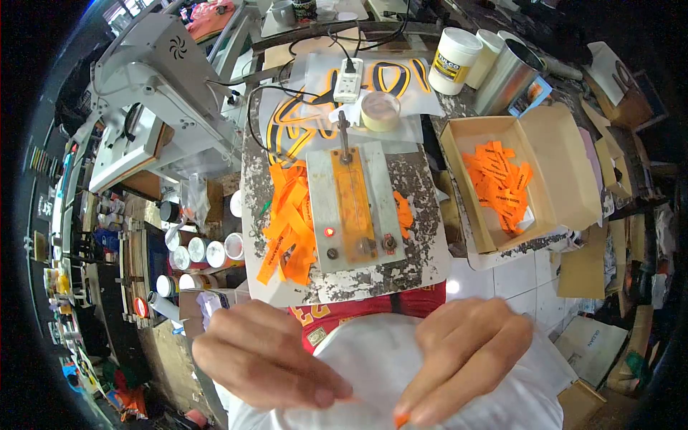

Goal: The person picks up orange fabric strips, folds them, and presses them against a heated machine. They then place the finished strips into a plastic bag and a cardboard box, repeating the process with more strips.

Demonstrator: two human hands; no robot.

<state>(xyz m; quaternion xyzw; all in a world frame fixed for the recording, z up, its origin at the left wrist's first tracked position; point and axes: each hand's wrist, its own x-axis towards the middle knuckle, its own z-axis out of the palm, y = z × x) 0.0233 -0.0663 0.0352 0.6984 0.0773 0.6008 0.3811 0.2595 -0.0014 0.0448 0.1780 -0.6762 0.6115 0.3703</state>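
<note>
Both hands were over the person's lap, short of the near edge of the worktable (423, 274). The right hand (466, 355) had thumb and fingertips pinched nearly closed on a small orange piece (401, 421), only its end visible. The left hand (269, 355) was curled, thumb and forefinger together; whether it held anything could not be told.

A metal device (322, 208) with an orange plate (352, 201) and a lit red lamp (330, 232) stood mid-table, towards the near edge. Printed orange strips (290, 222) lay heaped by its left side, along the table's left edge to the near left corner — a smaller bunch (403, 213) lay on its right. Beyond it, a tape roll (380, 112) and a white power strip (349, 80) rested on clear sheets (423, 129). An open carton (473, 240), beside the table's right edge, contained more strips (498, 183).
</note>
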